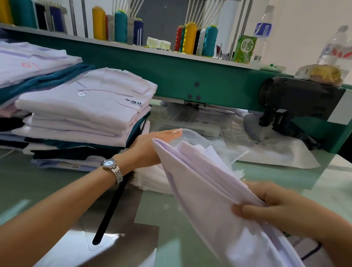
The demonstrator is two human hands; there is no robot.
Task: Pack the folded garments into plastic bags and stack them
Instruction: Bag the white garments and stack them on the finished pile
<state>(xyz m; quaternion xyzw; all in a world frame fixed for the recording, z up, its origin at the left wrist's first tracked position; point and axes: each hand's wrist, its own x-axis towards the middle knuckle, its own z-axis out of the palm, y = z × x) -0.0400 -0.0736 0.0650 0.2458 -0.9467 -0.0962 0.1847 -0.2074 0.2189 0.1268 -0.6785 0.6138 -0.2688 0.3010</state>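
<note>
- Stacks of folded garments sit on the left of the glossy green surface. They are soft matte cloth in white, pale lilac, teal and dark layers, with squared edges.
- A flat grey metal plate lies on the surface near the camera, and a narrow black strap runs across it.
- The left hand wears a metal-link watch. It reaches forward with straight fingers, and their tips lie against the rim of the bag. The garment hides the thumb, so only the flat fingers show.
- The bag is thin, clear, crinkled film. Its mouth stands open just behind the left hand and faces the garment's leading corner.
- A low pile of white bags lies flat on the surface under the left wrist and the garment.
- The garment is a pale lilac folded slab of smooth cloth with several layers showing along its upper edge. It is held up off the surface and tilted on edge.
- Its long axis runs from the lower right near the camera up to the far left. The leading corner touches the left palm at the bag's mouth.
- The right hand grips the garment partway along its upper edge, with the thumb pressed on the near face and the fingers curled over the top.
</note>
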